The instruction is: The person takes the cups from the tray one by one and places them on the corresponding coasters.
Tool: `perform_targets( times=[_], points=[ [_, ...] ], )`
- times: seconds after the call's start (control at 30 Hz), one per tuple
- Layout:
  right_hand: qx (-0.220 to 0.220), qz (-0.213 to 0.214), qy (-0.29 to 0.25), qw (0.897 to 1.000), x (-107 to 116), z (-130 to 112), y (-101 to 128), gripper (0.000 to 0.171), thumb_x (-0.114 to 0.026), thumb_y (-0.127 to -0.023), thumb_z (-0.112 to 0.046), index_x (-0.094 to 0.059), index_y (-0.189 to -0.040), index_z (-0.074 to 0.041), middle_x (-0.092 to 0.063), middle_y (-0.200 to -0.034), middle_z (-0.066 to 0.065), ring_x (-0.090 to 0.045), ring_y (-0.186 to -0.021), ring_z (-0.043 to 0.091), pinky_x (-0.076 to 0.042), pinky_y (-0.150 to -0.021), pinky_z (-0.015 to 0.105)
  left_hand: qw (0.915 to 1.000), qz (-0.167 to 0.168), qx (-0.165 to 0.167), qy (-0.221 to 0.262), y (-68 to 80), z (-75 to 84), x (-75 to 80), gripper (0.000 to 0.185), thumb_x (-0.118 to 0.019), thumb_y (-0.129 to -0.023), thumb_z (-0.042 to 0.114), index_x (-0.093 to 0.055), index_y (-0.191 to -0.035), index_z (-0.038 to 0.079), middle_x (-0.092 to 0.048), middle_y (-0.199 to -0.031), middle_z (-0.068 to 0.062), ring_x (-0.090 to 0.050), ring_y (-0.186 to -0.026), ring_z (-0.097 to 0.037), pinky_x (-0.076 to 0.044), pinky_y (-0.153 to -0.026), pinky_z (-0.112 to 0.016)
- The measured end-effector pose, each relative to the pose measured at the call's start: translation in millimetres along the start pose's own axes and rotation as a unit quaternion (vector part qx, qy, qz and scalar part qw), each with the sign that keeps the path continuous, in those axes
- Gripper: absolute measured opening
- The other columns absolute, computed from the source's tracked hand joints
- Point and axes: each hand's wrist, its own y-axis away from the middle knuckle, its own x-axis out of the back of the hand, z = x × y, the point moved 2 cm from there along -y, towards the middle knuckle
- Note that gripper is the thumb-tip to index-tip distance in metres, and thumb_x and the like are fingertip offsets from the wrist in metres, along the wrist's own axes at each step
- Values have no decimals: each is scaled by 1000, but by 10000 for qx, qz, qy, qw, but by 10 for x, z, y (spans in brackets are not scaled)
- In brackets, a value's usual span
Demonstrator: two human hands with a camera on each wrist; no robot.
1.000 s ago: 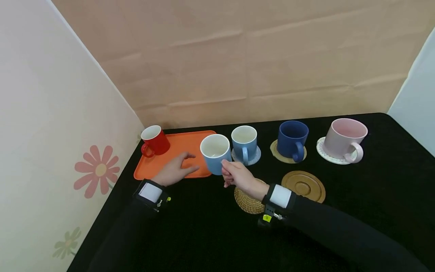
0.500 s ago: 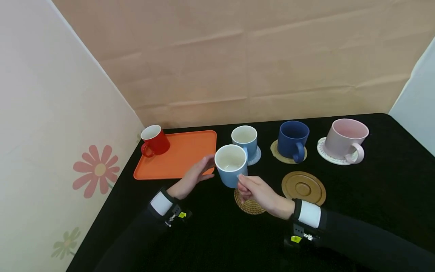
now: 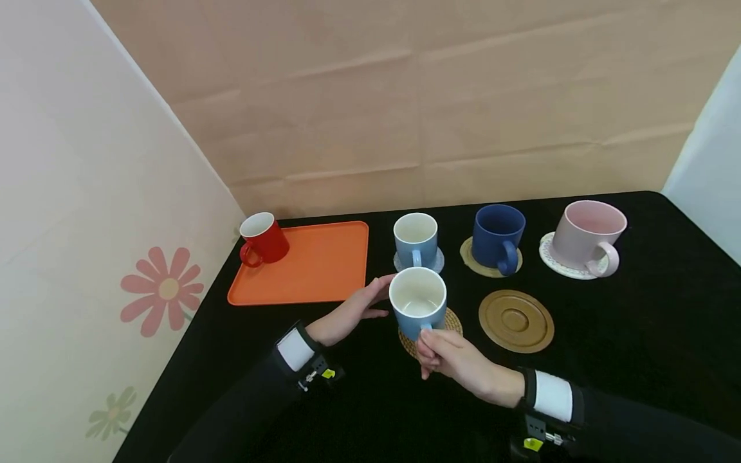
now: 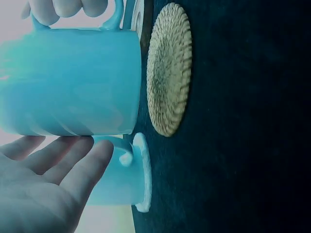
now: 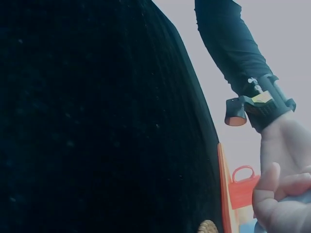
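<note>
My right hand [image 3: 466, 363] grips the handle of a light blue mug [image 3: 410, 321] with a white inside. The mug is upright. In the left wrist view, a gap shows between the mug's base and the round woven coaster [image 4: 169, 70] below it. My left hand [image 3: 352, 313] is at the mug's left side, its fingers extended with the tips touching or very near the wall. Behind it, a second light blue mug [image 3: 415, 236] stands on a white coaster [image 4: 142, 174]. In the right wrist view the held mug is mostly hidden by the curled fingers.
An orange tray [image 3: 324, 263] at the left holds a red mug [image 3: 272, 244] lying tilted. A dark blue mug [image 3: 492, 238] and a pink mug [image 3: 579, 241] stand on coasters at the back right. A round wooden coaster [image 3: 515, 321] lies right of the woven one.
The right hand has brought the light blue mug from beside the tray rightward and nearer, over the woven coaster. The left hand has moved right along with it, leaving the tray.
</note>
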Motion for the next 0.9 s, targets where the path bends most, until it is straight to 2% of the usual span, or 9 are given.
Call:
perform_targets(
  times=[0.17,0.4,0.73,0.9],
  points=[
    [257,-135,-184,9994,-2,37,45,33,-21,-108,-20,-47,-87,-19,-42,-83,-4,-50,-81,10,-48,-81,28,9998,-137,131,-19,-80,26,-50,77,-10,-100,57,-14,-154,3,-19,-158,-19,-26,-141,-35,-37,-104,-49],
    [357,-144,-293,9988,-2,78,66,34,-20,-108,-19,-48,-89,-19,-42,-84,-4,-49,-82,10,-47,-84,29,9996,-254,72,52,-157,-12,-66,93,-14,-94,72,-14,-154,1,-19,-157,-20,-26,-141,-36,-36,-105,-51],
    [158,-92,-557,9983,2,210,105,35,-20,-108,-21,-50,-91,-19,-45,-84,-3,-51,-86,11,-47,-88,30,9983,-500,308,36,-209,-61,-98,78,-10,-100,59,-14,-154,4,-20,-157,-19,-25,-141,-34,-34,-106,-51],
    [206,-45,-636,9978,2,227,109,35,-21,-108,-22,-51,-91,-18,-46,-84,-4,-52,-86,11,-47,-88,31,9982,-478,351,34,-228,-78,-103,70,-8,-102,50,-14,-154,4,-20,-157,-19,-25,-141,-35,-33,-106,-53]
  ],
)
